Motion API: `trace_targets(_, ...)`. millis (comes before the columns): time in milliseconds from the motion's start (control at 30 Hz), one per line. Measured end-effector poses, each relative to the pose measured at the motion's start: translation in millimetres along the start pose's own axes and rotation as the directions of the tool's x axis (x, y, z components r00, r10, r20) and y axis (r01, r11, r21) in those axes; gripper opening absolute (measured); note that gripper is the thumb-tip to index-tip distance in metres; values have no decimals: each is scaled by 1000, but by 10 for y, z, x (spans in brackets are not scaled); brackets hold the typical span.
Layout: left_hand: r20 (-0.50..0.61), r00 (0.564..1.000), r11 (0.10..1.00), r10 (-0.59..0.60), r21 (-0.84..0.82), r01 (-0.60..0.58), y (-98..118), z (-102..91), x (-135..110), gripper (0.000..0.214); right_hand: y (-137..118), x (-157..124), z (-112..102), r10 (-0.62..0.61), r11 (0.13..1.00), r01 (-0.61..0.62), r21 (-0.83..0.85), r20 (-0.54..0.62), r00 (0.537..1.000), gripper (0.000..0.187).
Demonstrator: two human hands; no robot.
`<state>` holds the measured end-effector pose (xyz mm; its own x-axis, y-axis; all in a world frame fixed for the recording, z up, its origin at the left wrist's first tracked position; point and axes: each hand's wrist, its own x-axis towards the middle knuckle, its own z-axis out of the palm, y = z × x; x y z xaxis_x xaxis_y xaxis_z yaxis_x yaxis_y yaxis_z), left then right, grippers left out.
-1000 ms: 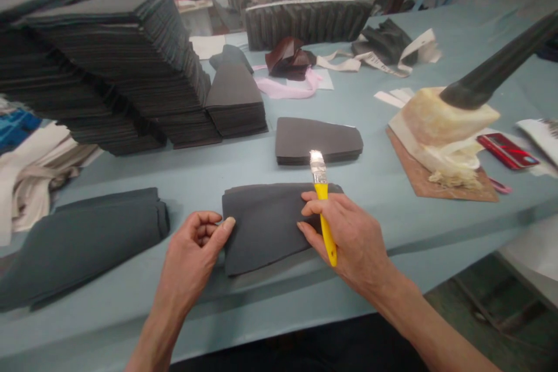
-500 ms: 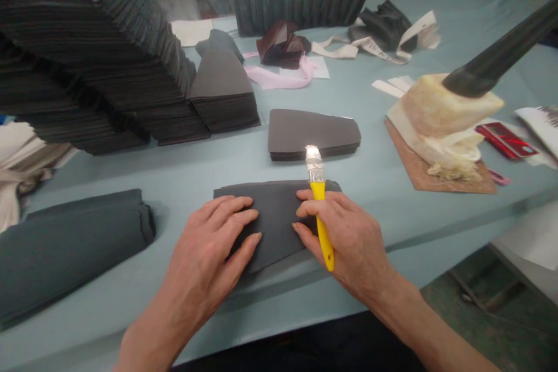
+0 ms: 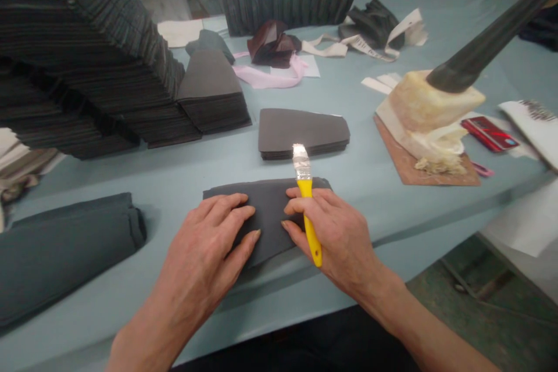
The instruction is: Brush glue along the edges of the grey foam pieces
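Note:
A dark grey panel of cloth-like material point(image 3: 271, 226) lies flat near the table's front edge, partly covered by both hands. My left hand point(image 3: 209, 244) rests on its left side with the fingers and thumb apart, gripping nothing. On the panel's right side is my right hand point(image 3: 337, 226), its fingertips touching the surface. A yellow-handled paintbrush point(image 3: 308, 203) is held in that hand, bristles pointing away from me and whitish at the tip. Just beyond the panel sits a small stack of tapered grey pieces point(image 3: 300, 128).
Tall stacks of dark pieces point(image 3: 104, 70) rise at the left, with a folded dark bundle point(image 3: 70, 250) nearer me. To the right, a yellowed block-shaped container point(image 3: 436, 104) with a dark handle stands on a brown board point(image 3: 396, 157). A red device point(image 3: 490, 132) lies beside it.
The whole view has shifted slightly, so things sit further left in the picture. My left hand has crept a little to the right over the panel; the right hand keeps the brush.

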<state>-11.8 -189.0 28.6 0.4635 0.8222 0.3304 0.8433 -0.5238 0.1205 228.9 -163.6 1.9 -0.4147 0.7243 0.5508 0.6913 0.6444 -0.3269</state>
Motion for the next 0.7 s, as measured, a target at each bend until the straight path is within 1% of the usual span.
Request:
trace_targets(100, 35, 999, 1000, 13, -15, -13, 23, -47, 55, 31, 5, -5, -4, 4, 1000, -5, 4, 9, 1000, 15)
trace_targets(200, 127, 990, 997, 58, -51, -52, 56, -89, 146, 34, 4, -23, 7, 19, 1000, -18, -8, 12, 1000, 12)
trace_targets(300, 212, 974, 994, 86, -90, -69, 42, -68, 231, 41, 1, -41, 23, 60, 998, -60, -10, 28, 998, 11)
trace_targets(367, 245, 965, 991, 96, -112, -70, -3, -37, 247, 43, 2, -44, 27, 76, 997, -76, -3, 37, 996, 10)
trace_targets(433, 242, 966, 989, 92, -131, -61, -65, -17, 219, 44, 5, -42, 23, 76, 997, -77, 7, 49, 996, 9)
trace_targets(533, 218, 974, 988, 62, -149, -29, -162, -19, 110, 43, 13, -39, 13, 74, 997, -74, 1, 64, 995, 8)
trace_targets(600, 176, 983, 988, 53, -154, -26, -218, -32, 18, 40, 15, -42, 10, 77, 997, -77, -5, 58, 995, 8)
trace_targets(700, 106, 991, 988, 77, -145, -61, -280, -53, -109, 34, 14, -51, 13, 74, 997, -74, 4, 34, 997, 9)
